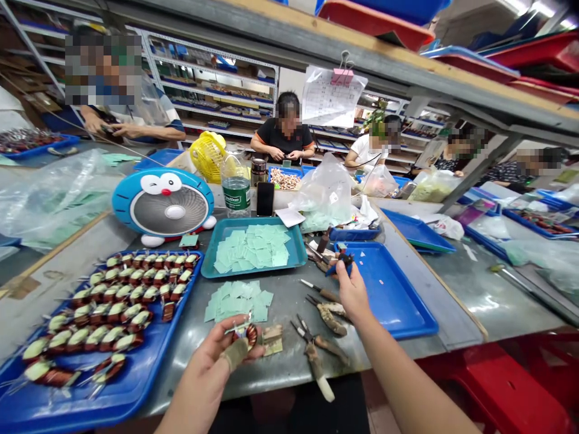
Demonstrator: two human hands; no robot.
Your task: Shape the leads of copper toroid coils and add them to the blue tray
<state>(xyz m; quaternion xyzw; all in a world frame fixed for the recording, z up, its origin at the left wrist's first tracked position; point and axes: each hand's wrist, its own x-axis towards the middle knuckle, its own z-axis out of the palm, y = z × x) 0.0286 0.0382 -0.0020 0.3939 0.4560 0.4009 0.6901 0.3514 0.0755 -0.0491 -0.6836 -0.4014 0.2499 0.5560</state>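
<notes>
1. While both bare forearms reach up from the bottom of the view, the left hand (210, 364) sits low and palm-up, its fingers curled inward, with a tan finger wrap (235, 354) around the thumb.
2. Pinched at those left fingertips, the hand holds a copper-wound toroid coil (246, 336) firmly, the coil turned toward the right hand and well apart from it.
3. The right hand (353, 290) is raised farther ahead, wrist bent, with thumb and fingers closed narrowly on a small dark-blue part (342, 264), too small to identify.
4. Just beyond and to the right of that hand lies a blue plastic tray (398, 301), its near edge almost beneath the palm.
5. Between the hands, on the metal-topped bench (280, 361), are two pairs of pliers with wrapped handles (319, 355) and a small wood-handled tool (321, 291) — all untouched.
6. Ahead of the left hand lie loose green insulating sheets (237, 301), with more in a teal tray (298, 253).
7. To the left of that hand, a large blue tray (149, 367) carries rows of wound coils (115, 307) — the nearest ones lie close to the left wrist.
</notes>
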